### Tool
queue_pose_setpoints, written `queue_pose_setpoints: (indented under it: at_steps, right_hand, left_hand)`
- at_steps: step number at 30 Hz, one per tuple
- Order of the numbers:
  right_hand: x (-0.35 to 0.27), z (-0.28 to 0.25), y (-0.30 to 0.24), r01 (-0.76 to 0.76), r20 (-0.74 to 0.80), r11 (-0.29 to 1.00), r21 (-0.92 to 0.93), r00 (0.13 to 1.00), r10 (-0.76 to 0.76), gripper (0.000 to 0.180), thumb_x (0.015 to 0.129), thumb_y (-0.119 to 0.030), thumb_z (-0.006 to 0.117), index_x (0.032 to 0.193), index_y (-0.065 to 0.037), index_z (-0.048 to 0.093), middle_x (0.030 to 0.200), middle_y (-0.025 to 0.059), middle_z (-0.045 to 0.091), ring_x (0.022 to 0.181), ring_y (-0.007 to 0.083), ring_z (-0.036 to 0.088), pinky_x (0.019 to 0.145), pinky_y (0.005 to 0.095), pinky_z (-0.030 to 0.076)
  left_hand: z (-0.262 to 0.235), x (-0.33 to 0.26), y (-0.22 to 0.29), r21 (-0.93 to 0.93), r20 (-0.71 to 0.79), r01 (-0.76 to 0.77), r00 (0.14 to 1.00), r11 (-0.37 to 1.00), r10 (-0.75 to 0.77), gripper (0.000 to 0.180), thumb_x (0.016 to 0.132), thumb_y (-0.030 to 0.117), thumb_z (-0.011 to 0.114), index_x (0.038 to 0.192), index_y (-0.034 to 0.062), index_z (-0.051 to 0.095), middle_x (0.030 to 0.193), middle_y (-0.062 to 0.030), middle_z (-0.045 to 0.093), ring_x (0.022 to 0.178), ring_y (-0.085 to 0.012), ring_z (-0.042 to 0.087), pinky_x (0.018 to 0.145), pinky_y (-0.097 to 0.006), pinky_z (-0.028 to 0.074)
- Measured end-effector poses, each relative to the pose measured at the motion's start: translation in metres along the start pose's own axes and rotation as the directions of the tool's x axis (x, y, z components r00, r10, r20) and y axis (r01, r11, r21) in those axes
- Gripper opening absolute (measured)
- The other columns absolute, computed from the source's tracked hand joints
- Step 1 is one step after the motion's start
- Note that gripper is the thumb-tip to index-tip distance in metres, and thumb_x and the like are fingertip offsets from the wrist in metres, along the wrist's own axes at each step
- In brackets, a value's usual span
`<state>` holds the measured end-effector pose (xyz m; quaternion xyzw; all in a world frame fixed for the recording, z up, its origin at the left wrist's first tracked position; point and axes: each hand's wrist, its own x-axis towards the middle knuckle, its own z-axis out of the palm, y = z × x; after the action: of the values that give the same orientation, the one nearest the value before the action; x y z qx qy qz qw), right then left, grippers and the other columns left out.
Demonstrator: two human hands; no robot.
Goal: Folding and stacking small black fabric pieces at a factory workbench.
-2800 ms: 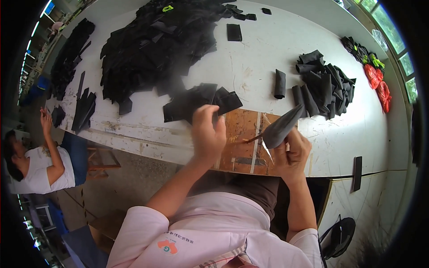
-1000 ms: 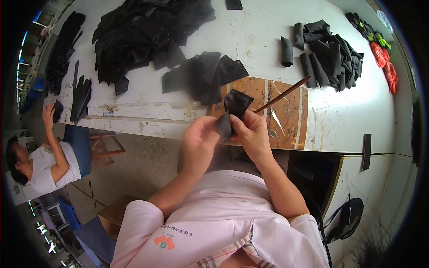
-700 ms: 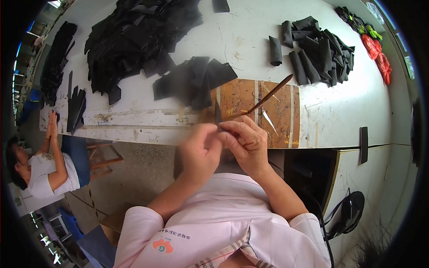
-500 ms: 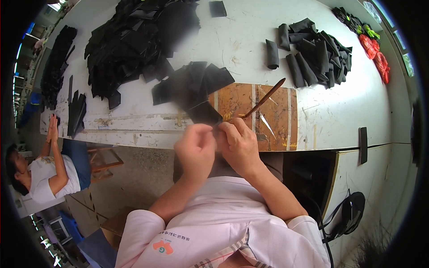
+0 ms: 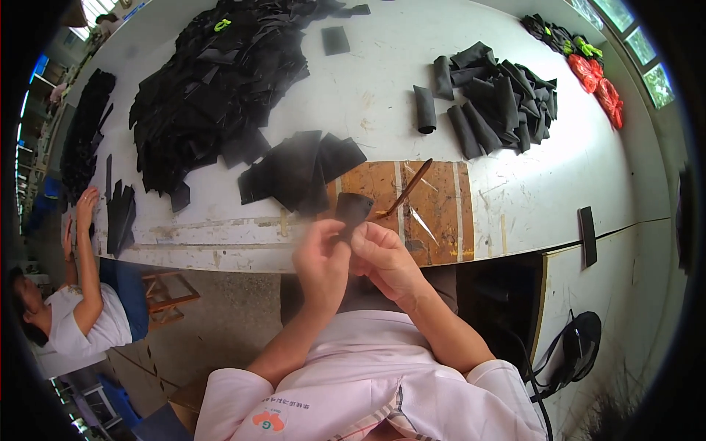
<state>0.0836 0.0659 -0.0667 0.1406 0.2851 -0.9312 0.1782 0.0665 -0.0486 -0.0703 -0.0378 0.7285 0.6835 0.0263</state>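
Observation:
My left hand (image 5: 321,253) is closed at the table's front edge, its fingers pinching a small black piece of sheet material (image 5: 354,208). Beside it, my right hand (image 5: 385,259) grips the lower end of the same piece between thumb and fingers. The piece sticks up above both hands and looks curved or folded; its lower end is hidden by my fingers. Just beyond lies a brown board (image 5: 448,213) with pale strips, and a slim dark-brown stick (image 5: 409,185) rests on it. Several flat black pieces (image 5: 290,165) overlap at the board's left side.
A large heap of black pieces (image 5: 213,88) covers the far left of the white table (image 5: 382,95). Rolled black tubes (image 5: 507,95) are piled at the right. Red plastic bags (image 5: 597,81) lie at the far right. Another person (image 5: 95,309) sits at the left.
The black piece reached away from my hands toward the flat pieces; now it stands short and curved between my fingers. The whole view has shifted slightly. The other person's hands have parted.

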Motion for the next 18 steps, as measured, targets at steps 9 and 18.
queue_pose_setpoints:
  at_steps: [9,18]
  right_hand:
    - [-0.007,-0.009,-0.010,0.133,-0.059,0.957,-0.257,0.986,-0.153,0.014,0.084,-0.015,0.057,0.074,-0.008,0.051,0.070,-0.0035,0.051,0.057,0.0040,0.044,0.054,0.0174,0.038]
    - [-0.026,0.006,-0.033,0.256,0.123,0.955,-0.150,0.963,-0.239,0.010,0.083,-0.014,0.059,0.078,-0.007,0.054,0.079,-0.0030,0.051,0.065,0.0049,0.044,0.060,0.0169,0.037]
  left_hand:
    - [0.002,0.003,0.007,-0.137,0.112,-0.015,0.993,0.991,0.030,0.015,0.072,-0.007,0.050,0.086,-0.0014,0.055,0.080,-0.0057,0.058,0.073,-0.0112,0.056,0.068,-0.023,0.045]
    - [-0.007,0.000,0.055,-0.527,0.749,0.592,0.663,0.609,0.004,0.031,0.071,-0.008,0.052,0.101,-0.0023,0.047,0.080,-0.0083,0.058,0.049,-0.0029,0.045,0.038,-0.015,0.031]
